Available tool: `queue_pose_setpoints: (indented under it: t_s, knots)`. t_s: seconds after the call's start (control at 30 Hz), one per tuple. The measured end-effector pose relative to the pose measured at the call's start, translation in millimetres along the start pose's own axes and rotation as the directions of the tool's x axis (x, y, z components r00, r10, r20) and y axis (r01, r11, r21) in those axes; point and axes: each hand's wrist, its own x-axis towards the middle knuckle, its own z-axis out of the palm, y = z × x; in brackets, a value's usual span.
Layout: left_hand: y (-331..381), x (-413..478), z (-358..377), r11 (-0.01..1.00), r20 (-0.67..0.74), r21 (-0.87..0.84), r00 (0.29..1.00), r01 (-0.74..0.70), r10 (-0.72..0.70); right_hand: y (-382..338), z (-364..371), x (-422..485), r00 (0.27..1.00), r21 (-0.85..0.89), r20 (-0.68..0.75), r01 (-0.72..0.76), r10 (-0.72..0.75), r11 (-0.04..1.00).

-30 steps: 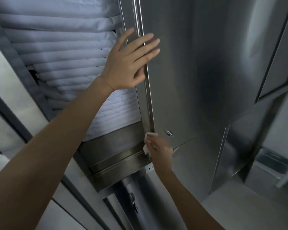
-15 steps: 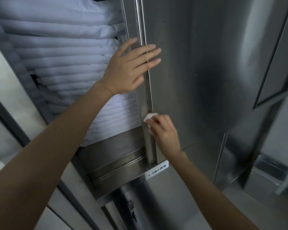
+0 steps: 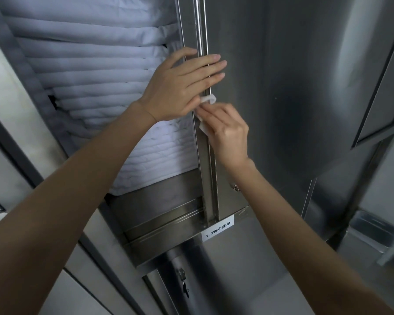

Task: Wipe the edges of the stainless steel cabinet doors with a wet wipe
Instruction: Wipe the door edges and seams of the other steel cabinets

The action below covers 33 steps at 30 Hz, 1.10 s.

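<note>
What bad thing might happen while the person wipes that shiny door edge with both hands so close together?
1. The right hand presses the wet wipe on the door edge right under the left hand, so going higher it may bump it, and the strip under the left hand might get missed.
2. The left hand's fingers lie across the groove by the door; if the door shifts, they could get pinched.

Crumpled white wet wipe [image 3: 205,114] against steel door edge [image 3: 210,169]
</note>
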Motion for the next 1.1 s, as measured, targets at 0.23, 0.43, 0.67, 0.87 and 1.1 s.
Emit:
queue_pose_setpoints:
  t_s: [0.23, 0.43, 0.67, 0.87, 1.1]
  knots:
    - [3.9, -1.0, -2.9, 1.000, 0.026, -0.019, 0.999, 0.024, -0.024, -13.6, 1.8, -119.7, 0.992, 0.050, 0.074, -0.104, 0.101, 0.993]
    - [15.0, -4.0, 0.3, 0.995, 0.037, 0.015, 0.994, 0.099, -0.100, -21.3, -14.5, -178.4, 0.938, 0.053, 0.323, -0.153, 0.128, 0.987]
    - [55.4, -27.6, 14.4, 0.999, 0.050, -0.033, 0.999, 0.010, -0.009, -28.6, 0.2, -139.3, 0.936, 0.154, 0.119, -0.346, 0.330, 0.925]
    - [81.3, -44.8, 24.9, 0.997, 0.085, -0.063, 0.995, 0.047, -0.041, -40.2, -15.1, -239.7, 0.778, 0.059, 0.486, -0.484, 0.398, 0.873]
    - [82.8, -45.8, 25.5, 0.997, 0.087, -0.062, 0.995, 0.056, -0.050, -25.5, -23.2, -245.1, 0.737, -0.029, 0.622, -0.317, 0.266, 0.948]
